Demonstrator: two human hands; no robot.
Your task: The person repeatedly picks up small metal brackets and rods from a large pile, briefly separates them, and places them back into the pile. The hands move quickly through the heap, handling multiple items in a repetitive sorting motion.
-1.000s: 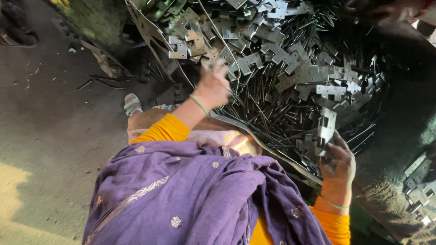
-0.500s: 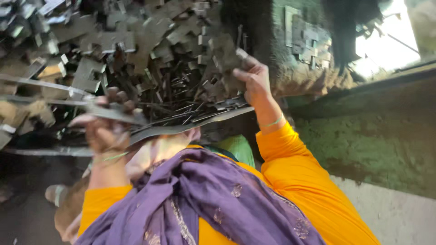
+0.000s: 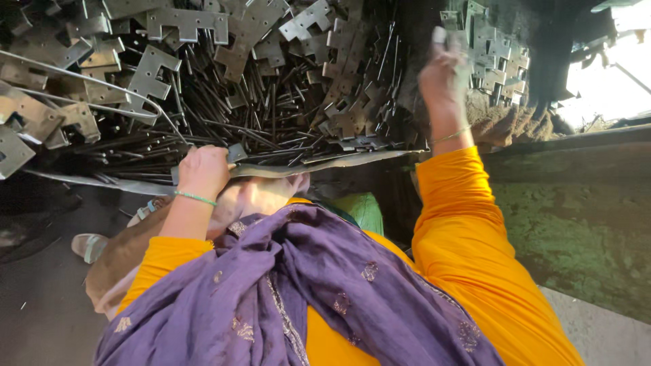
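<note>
A big heap of grey stamped metal plates and thin dark rods fills the top of the head view. My left hand is closed at the heap's near edge, on the rim of a long flat metal sheet, with a small grey metal plate sticking out of its fingers. My right hand is raised and blurred to the right of the heap, pinching a small pale metal piece at its fingertips. Orange sleeves and a purple scarf cover the foreground.
More plates lie in a dark recess behind my right hand. A mossy concrete wall runs along the right. A sandalled foot rests on the dark floor at the left, and a green bundle shows under the sheet.
The view has swung from the heap's left side towards its right side. My left hand has dropped to the sheet's rim. My right hand has lifted higher with a small piece.
</note>
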